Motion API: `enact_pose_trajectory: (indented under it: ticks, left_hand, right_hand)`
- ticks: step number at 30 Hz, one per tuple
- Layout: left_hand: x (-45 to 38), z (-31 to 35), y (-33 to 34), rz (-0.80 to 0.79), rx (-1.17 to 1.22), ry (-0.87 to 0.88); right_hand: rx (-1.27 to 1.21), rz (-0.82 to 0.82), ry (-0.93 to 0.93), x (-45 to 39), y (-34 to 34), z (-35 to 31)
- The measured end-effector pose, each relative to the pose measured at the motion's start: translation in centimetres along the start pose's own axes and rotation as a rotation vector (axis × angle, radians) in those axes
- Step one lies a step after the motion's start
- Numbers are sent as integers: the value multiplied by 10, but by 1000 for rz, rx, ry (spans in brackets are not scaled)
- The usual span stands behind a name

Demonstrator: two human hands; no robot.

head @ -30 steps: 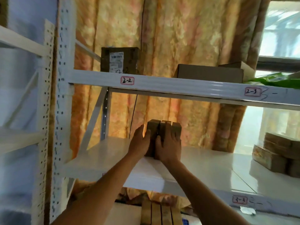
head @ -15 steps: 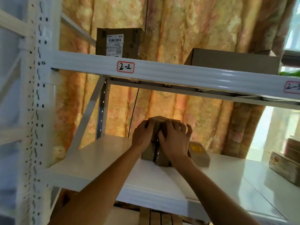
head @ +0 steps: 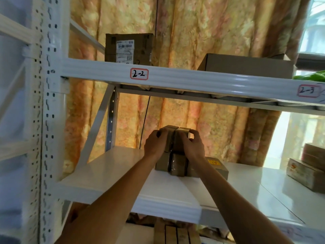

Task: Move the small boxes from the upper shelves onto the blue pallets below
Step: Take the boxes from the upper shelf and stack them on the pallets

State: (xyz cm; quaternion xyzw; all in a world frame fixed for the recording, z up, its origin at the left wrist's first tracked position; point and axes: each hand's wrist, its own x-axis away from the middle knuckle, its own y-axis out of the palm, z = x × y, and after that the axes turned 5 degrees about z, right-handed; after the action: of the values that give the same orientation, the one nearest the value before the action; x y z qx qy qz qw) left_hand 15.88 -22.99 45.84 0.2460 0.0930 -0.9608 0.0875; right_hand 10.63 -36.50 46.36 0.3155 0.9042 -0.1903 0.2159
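Floral curtains are hanging behind a white metal rack, and daylight is coming through a window at the far right. On the left, the perforated upright point(head: 47, 120) is carrying the beam tagged 2-2 point(head: 139, 74), above which a labelled carton point(head: 129, 48) is sitting; farther right on that same level a plain flat carton point(head: 246, 65) is lying.

Below, on the white shelf point(head: 109, 175), the person is reaching in with both arms. The left hand point(head: 154, 145) is curling its fingers over the left of two upper small boxes point(head: 173, 136), and the right hand point(head: 191, 144) is gripping the one beside it; the hands are working close together, each clamped on its own box. These two are sitting on a lower row of small boxes point(head: 175, 163) standing on the shelf, with a yellow-labelled box point(head: 217, 167) lying just to their right. Well apart at the far right, more stacked boxes point(head: 307, 170) are waiting.

Judging by this, the job is far from over: both shelf levels are holding cartons. Beneath the shelf edge, a row of upright boxes point(head: 175, 233) is showing, probably already lowered, though no blue pallet can be made out.
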Motion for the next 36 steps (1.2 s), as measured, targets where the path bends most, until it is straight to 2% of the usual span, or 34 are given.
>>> enact_pose_trajectory:
  ticks: [3,7,12,17,23,33,36]
  left_hand:
    - [1,9,-6,7,72,2]
    - [7,17,-14,0,288,39]
    - [22,2,-16,-47,520,-51]
    - [52,2,-26,-83,684,-37]
    - [96,23,-47,-30,716,-106]
    - [227,77,-66,-39,597,83]
    - [288,73,-67,-33,524,70]
  right_hand:
    - [-151,-9,7,2,-4,-9]
    - [-385,14,20,10,-7,-18]
    - [-435,73,21,29,-10,-16]
    - [-552,86,54,50,-24,-18]
    - [-618,96,97,91,-46,-21]
    - [-625,49,49,188,-127,-35]
    - [-614,-4,31,246,-153,-20]
